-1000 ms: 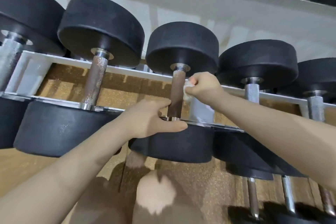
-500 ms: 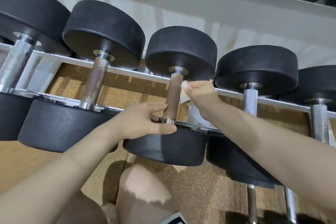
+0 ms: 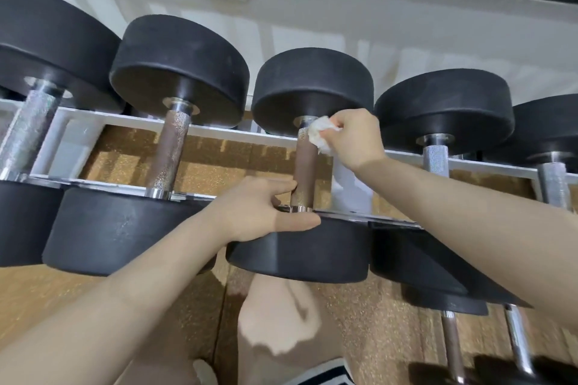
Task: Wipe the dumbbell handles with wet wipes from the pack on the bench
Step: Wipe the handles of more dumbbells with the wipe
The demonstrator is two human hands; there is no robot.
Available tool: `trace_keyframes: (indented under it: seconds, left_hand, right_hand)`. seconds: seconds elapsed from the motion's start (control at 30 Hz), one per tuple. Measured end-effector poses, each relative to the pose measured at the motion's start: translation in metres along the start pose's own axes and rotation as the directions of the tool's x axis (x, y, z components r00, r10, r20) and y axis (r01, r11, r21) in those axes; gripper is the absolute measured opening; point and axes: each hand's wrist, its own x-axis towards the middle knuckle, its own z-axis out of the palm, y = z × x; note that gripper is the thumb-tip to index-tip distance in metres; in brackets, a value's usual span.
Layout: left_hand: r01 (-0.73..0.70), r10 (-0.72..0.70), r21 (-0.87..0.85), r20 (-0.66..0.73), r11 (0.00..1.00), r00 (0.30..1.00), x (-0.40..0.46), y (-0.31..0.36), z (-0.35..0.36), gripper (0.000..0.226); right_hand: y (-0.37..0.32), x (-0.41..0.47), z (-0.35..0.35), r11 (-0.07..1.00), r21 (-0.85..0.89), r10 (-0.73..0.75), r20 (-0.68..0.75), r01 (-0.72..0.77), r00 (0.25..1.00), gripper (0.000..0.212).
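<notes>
Now, at frame centre, the right hand (image 3: 352,137) pinches a crumpled wet wipe (image 3: 320,134) against the top of the brown dumbbell handle (image 3: 304,175), while the left hand (image 3: 261,212) grips its lower end.

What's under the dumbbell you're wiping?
Under the dumbbell you see white rack rails and speckled brown floor. The near weight hides what is straight below it.
</notes>
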Motion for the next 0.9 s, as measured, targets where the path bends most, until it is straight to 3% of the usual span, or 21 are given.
trace_keyframes:
  seconds: [0.13, 0.23, 0.27, 0.33, 0.47, 0.53, 0.57, 0.63, 0.67, 0.77, 0.83, 0.9]
  left_hand:
    - [-0.023, 0.023, -0.018, -0.007, 1.0, 1.0, 0.001, -0.001, 0.002, 0.117]
    - [-0.016, 0.016, -0.01, 0.005, 1.0, 1.0, 0.0, 0.0, 0.001, 0.11]
    - [-0.019, 0.019, -0.014, 0.01, 1.0, 1.0, 0.0, -0.001, 0.0, 0.101]
    - [-0.047, 0.047, -0.033, 0.004, 0.998, 0.999, -0.001, -0.001, 0.0, 0.081]
    - [-0.066, 0.066, -0.069, 0.004, 0.995, 0.998, -0.001, -0.002, 0.003, 0.072]
    - [-0.06, 0.06, -0.063, -0.002, 0.996, 0.998, 0.0, -0.002, 0.004, 0.08]
    - [-0.047, 0.046, -0.06, -0.01, 0.997, 0.999, 0.0, -0.002, 0.004, 0.09]
    - [-0.002, 0.001, -0.044, -0.023, 0.999, 1.0, 0.001, -0.003, 0.005, 0.111]
    - [0.009, -0.01, -0.039, -0.032, 0.999, 0.999, 0.001, -0.002, 0.005, 0.115]
    - [0.032, -0.033, -0.021, -0.058, 0.999, 0.998, 0.0, -0.002, 0.005, 0.115]
    - [0.059, -0.06, -0.011, -0.059, 0.998, 0.996, -0.001, -0.001, 0.005, 0.118]
    - [0.081, -0.081, -0.01, -0.065, 0.997, 0.995, -0.002, 0.0, 0.005, 0.12]
  right_hand:
    - [0.013, -0.003, 0.018, 0.999, -0.052, -0.005, -0.009, 0.004, 1.0, 0.016]
    - [0.02, -0.015, 0.013, 0.99, -0.074, -0.105, 0.164, 0.119, 0.981, 0.024]
    - [0.021, -0.024, 0.011, 0.99, -0.017, -0.125, 0.309, 0.137, 0.943, 0.026]
    - [0.027, -0.041, 0.007, 0.979, 0.182, -0.186, 0.579, 0.097, 0.794, 0.025]
    - [0.034, -0.039, -0.006, 0.9, -0.059, -0.278, 0.685, 0.431, 0.673, 0.013]
    - [0.025, -0.028, -0.009, 0.834, -0.147, -0.333, 0.633, 0.531, 0.699, 0.034]
    - [0.02, -0.021, -0.011, 0.839, -0.19, -0.354, 0.52, 0.51, 0.777, 0.043]
    - [0.015, -0.01, -0.014, 0.849, -0.218, -0.429, 0.25, 0.482, 0.868, 0.044]
    - [0.016, -0.006, -0.013, 0.809, -0.281, -0.487, 0.174, 0.517, 0.856, 0.037]
    - [0.021, 0.004, -0.005, 0.566, -0.479, -0.66, 0.224, 0.671, 0.717, 0.01]
    - [0.027, 0.006, 0.0, 0.421, -0.456, -0.758, 0.298, 0.784, 0.581, 0.011]
    - [0.032, 0.001, -0.001, 0.4, -0.333, -0.794, 0.34, 0.854, 0.504, 0.021]
